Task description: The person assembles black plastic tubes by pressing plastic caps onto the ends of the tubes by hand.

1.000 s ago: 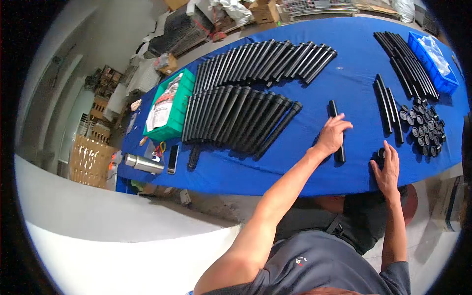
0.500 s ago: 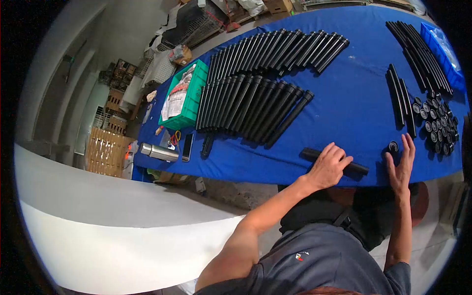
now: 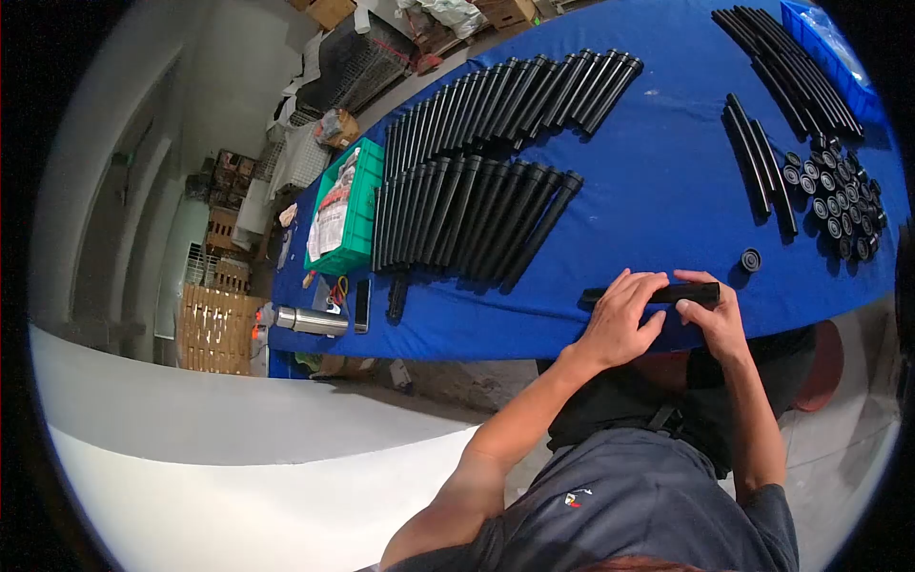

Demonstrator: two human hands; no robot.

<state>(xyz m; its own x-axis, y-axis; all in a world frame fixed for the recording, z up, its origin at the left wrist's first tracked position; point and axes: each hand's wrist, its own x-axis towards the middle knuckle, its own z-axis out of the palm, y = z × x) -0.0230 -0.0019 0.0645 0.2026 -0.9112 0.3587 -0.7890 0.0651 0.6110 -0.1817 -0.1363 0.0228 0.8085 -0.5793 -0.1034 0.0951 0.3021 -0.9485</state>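
A short black tube (image 3: 658, 295) lies crosswise near the front edge of the blue-covered table. My left hand (image 3: 620, 319) curls over its left part, fingers on the far side and thumb on the near side. At the tube's right end, my right hand (image 3: 717, 319) grips it between thumb and fingers. One round black cap (image 3: 751, 259) rests on the cloth just beyond my right hand. Farther right is a cluster of similar caps (image 3: 843, 205). Whether anything is fitted in the tube's right end is hidden by my fingers.
Two rows of capped black tubes (image 3: 477, 214) fill the table's left half. Thin black rods (image 3: 762, 162) lie at the right, near a blue bin (image 3: 829, 52). A green crate (image 3: 357, 214), a steel flask (image 3: 313, 321) and a phone (image 3: 362, 305) stand or lie at the left.
My right hand has moved left from beside the lone cap and closed on the tube's right end. My left hand stays on the tube. The whole view has shifted slightly.
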